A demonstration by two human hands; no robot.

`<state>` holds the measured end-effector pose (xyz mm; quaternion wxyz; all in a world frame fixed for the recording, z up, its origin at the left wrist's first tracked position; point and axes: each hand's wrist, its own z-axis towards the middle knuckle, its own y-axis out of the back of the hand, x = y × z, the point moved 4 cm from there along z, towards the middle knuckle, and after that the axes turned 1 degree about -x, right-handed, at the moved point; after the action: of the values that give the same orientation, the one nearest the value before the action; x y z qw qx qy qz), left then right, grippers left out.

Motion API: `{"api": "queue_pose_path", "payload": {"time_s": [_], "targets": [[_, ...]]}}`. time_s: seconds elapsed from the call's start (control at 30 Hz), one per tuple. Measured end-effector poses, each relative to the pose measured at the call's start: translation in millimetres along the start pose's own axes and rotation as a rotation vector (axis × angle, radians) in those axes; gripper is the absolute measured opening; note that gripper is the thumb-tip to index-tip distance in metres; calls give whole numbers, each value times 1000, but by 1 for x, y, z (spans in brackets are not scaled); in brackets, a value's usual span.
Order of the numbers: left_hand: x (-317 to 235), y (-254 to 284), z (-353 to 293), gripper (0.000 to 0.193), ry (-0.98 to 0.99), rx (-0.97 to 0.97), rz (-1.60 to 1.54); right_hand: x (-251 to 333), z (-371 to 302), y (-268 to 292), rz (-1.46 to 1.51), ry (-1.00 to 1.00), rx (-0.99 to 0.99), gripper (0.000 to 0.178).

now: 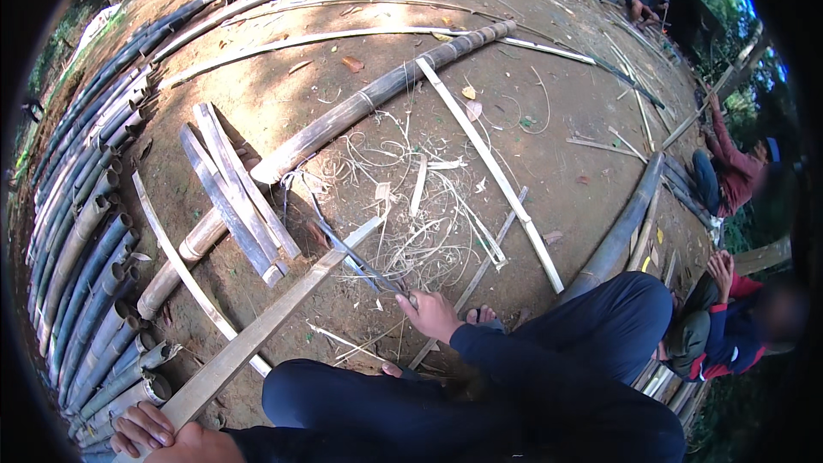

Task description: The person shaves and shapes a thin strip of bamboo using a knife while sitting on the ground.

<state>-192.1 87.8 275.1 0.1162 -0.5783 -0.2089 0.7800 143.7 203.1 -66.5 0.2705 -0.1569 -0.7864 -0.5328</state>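
My left hand [184, 439] is closed around the near end of a long, flat bamboo slat [257, 332] at the lower left. The slat slants up and to the right, its far end above the ground at the middle. My right hand [430, 315] grips the handle of a long, dark-bladed knife [373, 273]. Its blade points up and left and crosses the slat near the far end; whether it is cutting into the wood I cannot tell. Thin, curled bamboo shavings [420, 236] lie on the ground just beyond my right hand.
A thick bamboo pole [343, 116] lies diagonally ahead, with split bamboo pieces [231, 184] resting across it. Many bamboo poles [94, 266] are stacked along the left. A pale strip [489, 171] lies right of the shavings. Two people [733, 163] sit at the right.
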Motion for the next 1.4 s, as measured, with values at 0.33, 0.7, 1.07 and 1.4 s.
{"api": "queue_pose_path", "payload": {"time_s": [0.33, 0.7, 1.07, 1.4], "targets": [[-1, -5, -6, 80, 53, 85, -10, -17, 30, 24, -13, -278, 86, 71], [3, -17, -6, 78, 39, 173, -132, -35, 45, 4, 99, -322, 112, 67], [-6, -29, -27, 81, -41, 156, -150, -13, 162, 120, -618, 354, 355, 28], [9, -37, -18, 46, 137, 1402, -636, -16, 75, 145, -134, 393, 237, 28]]}}
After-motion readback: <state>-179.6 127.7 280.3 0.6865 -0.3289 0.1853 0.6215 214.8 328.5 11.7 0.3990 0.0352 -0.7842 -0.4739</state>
